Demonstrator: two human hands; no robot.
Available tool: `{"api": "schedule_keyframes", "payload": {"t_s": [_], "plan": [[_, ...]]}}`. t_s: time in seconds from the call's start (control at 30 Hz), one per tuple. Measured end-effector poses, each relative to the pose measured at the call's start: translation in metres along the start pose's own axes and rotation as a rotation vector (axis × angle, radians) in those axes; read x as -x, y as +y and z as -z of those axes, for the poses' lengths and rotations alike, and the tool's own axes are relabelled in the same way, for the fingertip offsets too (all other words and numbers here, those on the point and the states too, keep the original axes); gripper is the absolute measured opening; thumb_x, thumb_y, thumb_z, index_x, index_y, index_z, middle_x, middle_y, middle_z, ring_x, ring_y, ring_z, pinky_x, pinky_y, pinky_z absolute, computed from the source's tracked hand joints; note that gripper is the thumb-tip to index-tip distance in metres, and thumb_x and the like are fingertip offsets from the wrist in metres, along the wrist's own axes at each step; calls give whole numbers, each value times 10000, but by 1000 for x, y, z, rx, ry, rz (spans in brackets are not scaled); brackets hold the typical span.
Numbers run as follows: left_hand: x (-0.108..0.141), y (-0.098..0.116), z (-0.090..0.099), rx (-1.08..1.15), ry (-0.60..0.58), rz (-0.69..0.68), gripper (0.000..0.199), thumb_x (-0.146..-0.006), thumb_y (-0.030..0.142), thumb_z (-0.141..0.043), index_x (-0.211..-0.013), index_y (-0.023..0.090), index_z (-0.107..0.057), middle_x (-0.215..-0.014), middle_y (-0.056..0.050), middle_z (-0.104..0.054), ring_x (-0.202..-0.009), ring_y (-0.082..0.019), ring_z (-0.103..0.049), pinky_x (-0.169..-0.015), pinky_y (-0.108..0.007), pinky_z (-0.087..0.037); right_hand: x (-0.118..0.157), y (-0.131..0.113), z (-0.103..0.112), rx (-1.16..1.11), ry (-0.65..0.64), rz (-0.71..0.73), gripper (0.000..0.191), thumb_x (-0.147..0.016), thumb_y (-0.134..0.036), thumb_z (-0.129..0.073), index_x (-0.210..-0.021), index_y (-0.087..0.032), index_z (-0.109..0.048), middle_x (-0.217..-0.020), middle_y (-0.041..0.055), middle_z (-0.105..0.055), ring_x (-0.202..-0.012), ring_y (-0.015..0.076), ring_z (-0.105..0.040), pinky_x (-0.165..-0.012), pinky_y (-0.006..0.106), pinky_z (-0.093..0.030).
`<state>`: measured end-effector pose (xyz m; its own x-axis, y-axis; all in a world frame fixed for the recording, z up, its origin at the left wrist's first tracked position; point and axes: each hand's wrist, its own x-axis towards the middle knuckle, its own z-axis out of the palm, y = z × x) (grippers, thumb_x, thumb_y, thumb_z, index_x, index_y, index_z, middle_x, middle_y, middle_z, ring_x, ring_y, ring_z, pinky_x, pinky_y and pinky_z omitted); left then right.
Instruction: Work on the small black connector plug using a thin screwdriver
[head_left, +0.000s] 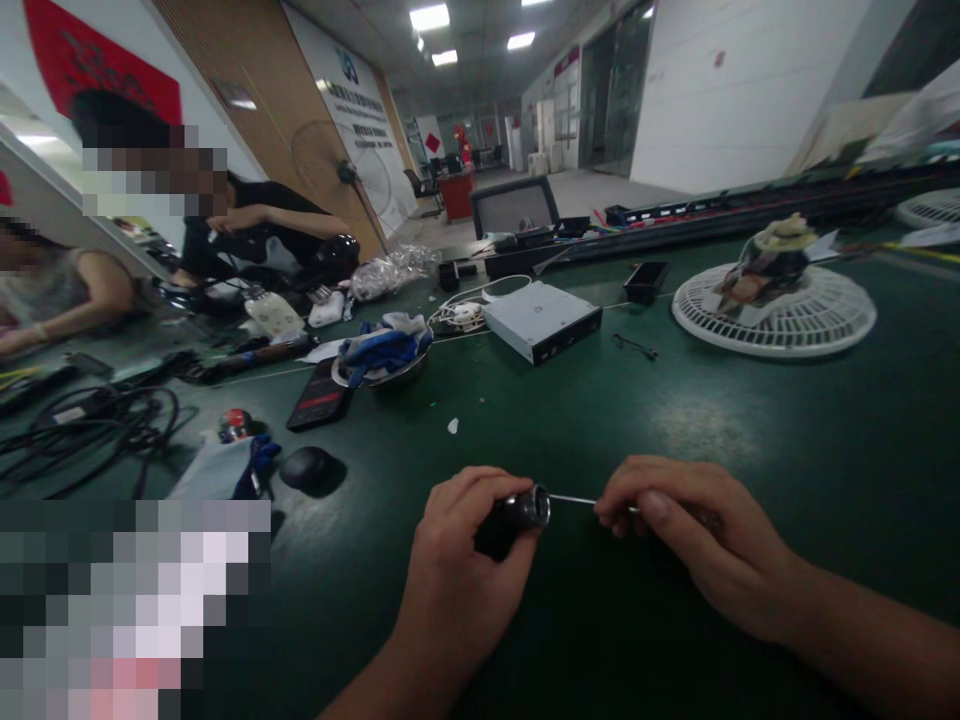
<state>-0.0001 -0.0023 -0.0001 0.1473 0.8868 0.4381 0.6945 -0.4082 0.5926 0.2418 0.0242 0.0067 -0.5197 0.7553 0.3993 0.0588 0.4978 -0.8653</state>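
Observation:
My left hand (472,560) is closed around a short black cylinder with a shiny ring at its open end (534,507), which faces right. Between the fingers of my right hand (690,530) is a screwdriver with a thin metal shaft (574,499). Its shaft runs left towards the mouth of the cylinder; whether the tip touches or goes inside, I cannot tell. Most of the screwdriver's handle is hidden by my fingers and palm. Both hands are just above the green tabletop (570,420).
Ahead lie a grey disc drive (541,318), a white fan grille with a motor (772,300), and a bowl with blue-white gloves (386,350). A phone (321,395), a black mouse (309,468) and coiled cables (112,430) are leftward. Two people sit at the left.

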Motion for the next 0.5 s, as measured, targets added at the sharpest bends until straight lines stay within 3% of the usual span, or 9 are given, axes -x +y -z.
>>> {"api": "schedule_keyframes", "payload": {"t_s": [0.13, 0.37, 0.5], "plan": [[-1, 1, 0, -17, -14, -17, 342, -774, 61, -735, -1045, 264, -690, -1019, -14, -697, -942, -232, -668, -812, -459, -556, -1, -2, 1, -101, -75, 9, 335, -1066, -329, -417, -962, -173, -695, -788, 28, -676, -695, 117, -615, -604, 253, -440], [-1, 2, 1, -18, -6, -17, 328, -776, 66, -728, -1041, 256, -692, -1008, -28, -703, -929, -237, -670, -811, -464, -556, -2, 0, 0, -59, 7, -45, 311, -1066, -300, -424, -978, -184, -699, -826, 31, -686, -747, 128, -628, -644, 262, -457], [0, 1, 1, -23, -17, -22, 335, -770, 55, -725, -1033, 259, -691, -1014, -30, -701, -936, -242, -665, -811, -469, -550, 0, 0, 0, -120, -38, 7, 331, -1063, -319, -422, -934, -181, -693, -798, 31, -685, -720, 132, -627, -624, 272, -443]]}}
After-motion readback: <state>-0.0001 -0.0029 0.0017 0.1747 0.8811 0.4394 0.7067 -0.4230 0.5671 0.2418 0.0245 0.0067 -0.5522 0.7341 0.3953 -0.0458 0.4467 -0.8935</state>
